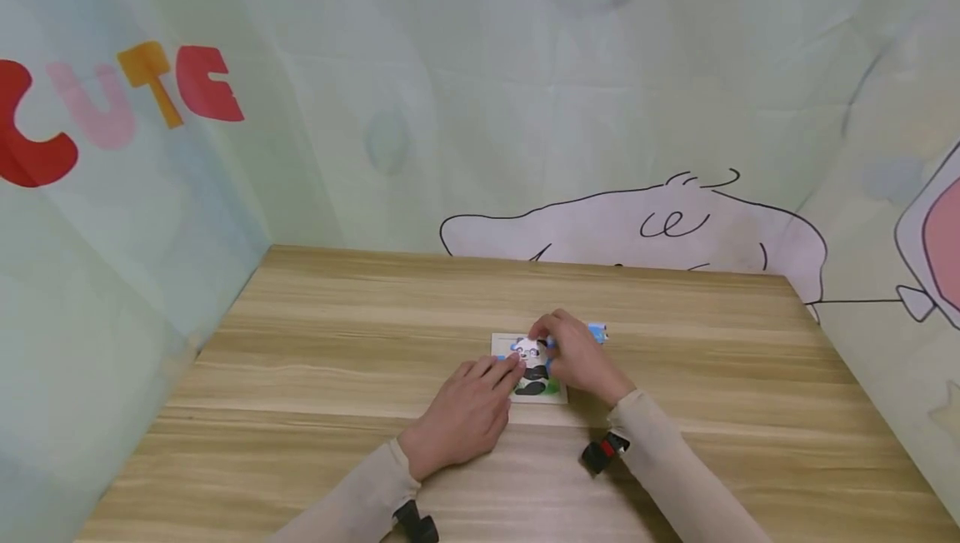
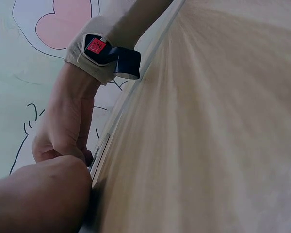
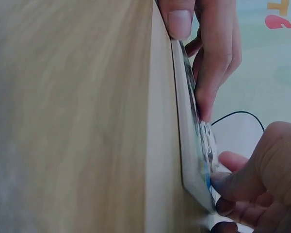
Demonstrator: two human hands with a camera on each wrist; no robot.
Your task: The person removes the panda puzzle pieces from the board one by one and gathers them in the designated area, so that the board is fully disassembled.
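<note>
On the wood-grain table point(image 1: 337, 318), my left hand point(image 1: 463, 411) is resting nearly straight fingers on the panda puzzle point(image 1: 534, 373), while my right hand point(image 1: 581, 360) is touching its right side with bent fingers, though I can't tell whether they're pinching anything.

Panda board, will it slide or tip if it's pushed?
Likely slide: the panda board lies flat on the table. It looks thin yet straight-edged from the right wrist, so it's probably fairly stiff. The left hand, touching it, may hold it back.
</note>
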